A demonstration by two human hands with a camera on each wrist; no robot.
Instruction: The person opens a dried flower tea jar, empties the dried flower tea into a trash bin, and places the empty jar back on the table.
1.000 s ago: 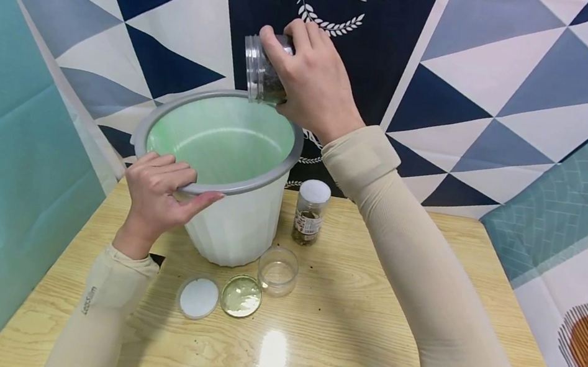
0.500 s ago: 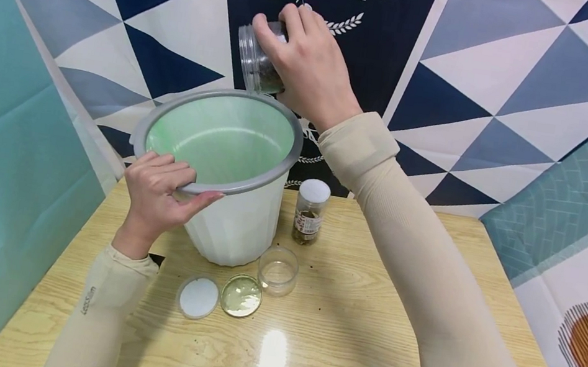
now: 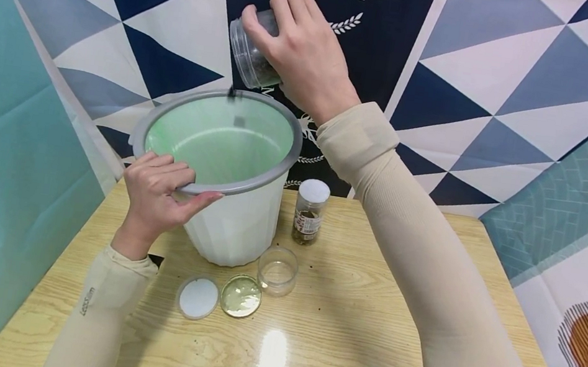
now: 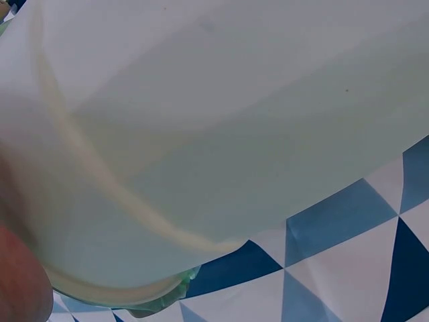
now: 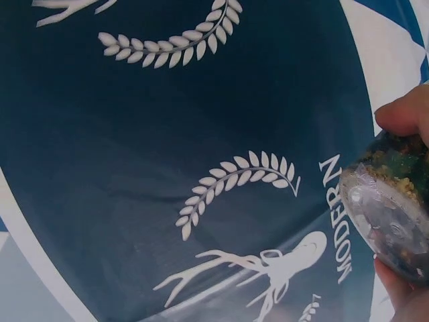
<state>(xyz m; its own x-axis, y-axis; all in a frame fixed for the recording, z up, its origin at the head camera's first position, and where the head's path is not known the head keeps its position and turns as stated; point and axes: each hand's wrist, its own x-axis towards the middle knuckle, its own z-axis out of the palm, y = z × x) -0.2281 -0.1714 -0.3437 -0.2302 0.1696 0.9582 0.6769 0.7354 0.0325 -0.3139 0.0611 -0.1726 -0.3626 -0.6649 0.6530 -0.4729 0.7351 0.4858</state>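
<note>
My right hand (image 3: 309, 54) grips a clear plastic jar (image 3: 246, 61), tipped mouth-down to the left above the back of a bucket. Dark bits (image 3: 232, 94) fall from the jar's mouth past the bucket's rim. The right wrist view shows the jar's base (image 5: 389, 215), with dark and brownish contents behind the clear wall. With fingers over the grey rim and thumb beneath it, my left hand (image 3: 157, 195) holds the white bucket (image 3: 234, 225), pale green inside. Most of the left wrist view is filled by the bucket's wall (image 4: 234, 121).
A white-lidded, labelled jar (image 3: 309, 217) with brown contents stands right of the bucket. In front lie a clear round container (image 3: 277, 275), a shiny greenish-gold lid (image 3: 241, 296) and a white lid (image 3: 198, 298). Small dark specks dot the wooden table (image 3: 362, 343). Patterned cloth (image 3: 458, 62) hangs behind.
My right hand has lifted the jar up and leftward and tipped it further. Dark bits now drop from its mouth. My left hand and the bucket stay in place.
</note>
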